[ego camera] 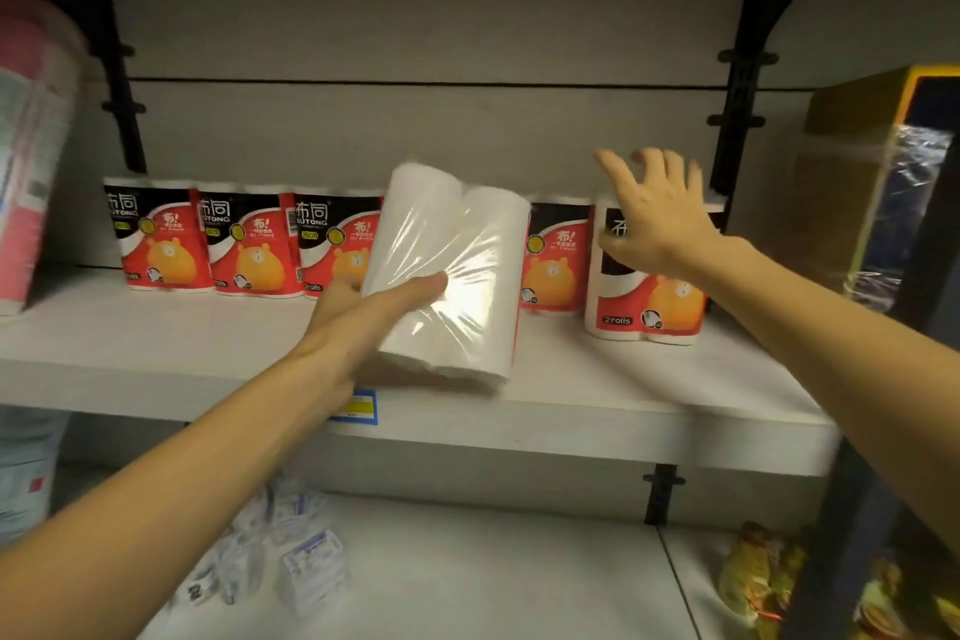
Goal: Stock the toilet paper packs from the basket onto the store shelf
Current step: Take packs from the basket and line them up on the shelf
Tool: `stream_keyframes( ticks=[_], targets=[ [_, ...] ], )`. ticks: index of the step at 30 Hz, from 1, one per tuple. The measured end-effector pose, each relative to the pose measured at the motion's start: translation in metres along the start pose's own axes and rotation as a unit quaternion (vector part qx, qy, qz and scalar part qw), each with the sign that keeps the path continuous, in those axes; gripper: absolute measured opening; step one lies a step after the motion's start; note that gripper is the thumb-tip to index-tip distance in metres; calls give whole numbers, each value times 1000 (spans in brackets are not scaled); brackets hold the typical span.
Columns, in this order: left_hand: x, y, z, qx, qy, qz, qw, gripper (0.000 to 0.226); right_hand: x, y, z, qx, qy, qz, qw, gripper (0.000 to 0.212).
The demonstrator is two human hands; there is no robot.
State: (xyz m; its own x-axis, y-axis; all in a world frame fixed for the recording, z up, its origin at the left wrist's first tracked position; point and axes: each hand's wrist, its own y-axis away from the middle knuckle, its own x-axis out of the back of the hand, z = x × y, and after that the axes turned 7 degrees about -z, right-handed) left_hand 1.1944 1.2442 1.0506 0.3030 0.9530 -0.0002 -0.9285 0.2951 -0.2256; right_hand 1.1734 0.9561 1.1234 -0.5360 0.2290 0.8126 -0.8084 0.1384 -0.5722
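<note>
The left hand [363, 307] holds a tilted toilet paper pack [447, 270] above the shelf [156, 359]. The right hand [654, 218], grip wide, touches the rightmost standing pack [649, 307].

Bare shelf [156, 327] before pack row [249, 244]

Toilet paper packs [166, 237], mid-left row on shelf [156, 348]: Chinese brand characters over Latin "BUTONG"; third pack [332, 244] "260" and "2rolls". Right pack [649, 296]: "2rolls". Price tag [356, 408] on shelf edge: unreadable. Lower-left packet [200, 587]: "2".
</note>
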Motion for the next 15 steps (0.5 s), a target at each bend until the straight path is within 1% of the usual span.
stream_keyframes(
  ticks=[1,2,3,4,5,6,7,8,9,11,12,13,14,15],
  targets=[
    [1,2,2,-36,-15,7,999,63,8,4,-9,2,-68,39,997,74],
    [3,3,5,-74,-42,11,996,70,16,7,-18,-6,-148,62,987,63],
    [8,3,8,-112,-77,15,991,78,24,10,-26,-22,-228,55,972,53],
    [14,2,10,-150,-125,17,981,84,31,13,-33,-45,-300,13,953,45],
    [20,1,11,-188,-187,23,964,88,37,15,-40,-65,-369,-41,926,40],
    [26,1,12,-229,-253,33,940,88,42,18,-46,-81,-429,-89,895,36],
    [31,3,13,-269,-313,44,910,85,45,21,-51,-89,-469,-118,871,33],
    [35,4,14,-321,-370,51,870,82,47,24,-55,-95,-488,-129,858,31],
    [41,4,15,-388,-420,54,819,77,48,27,-59,-104,-497,-134,851,30],
    [53,1,17,-525,-503,56,684,63,51,32,-66,-128,-523,-155,828,32],
    [60,-4,15,-579,-526,54,620,54,52,35,-70,-137,-540,-169,813,35],
    [69,-9,10,-621,-534,51,571,47,54,37,-75,-141,-549,-180,804,37],
    [76,-12,7,-646,-535,47,542,42,56,40,-79,-143,-550,-189,801,38],
    [82,-14,4,-662,-533,43,525,38,57,43,-84,-142,-548,-198,800,40]
  ],
)
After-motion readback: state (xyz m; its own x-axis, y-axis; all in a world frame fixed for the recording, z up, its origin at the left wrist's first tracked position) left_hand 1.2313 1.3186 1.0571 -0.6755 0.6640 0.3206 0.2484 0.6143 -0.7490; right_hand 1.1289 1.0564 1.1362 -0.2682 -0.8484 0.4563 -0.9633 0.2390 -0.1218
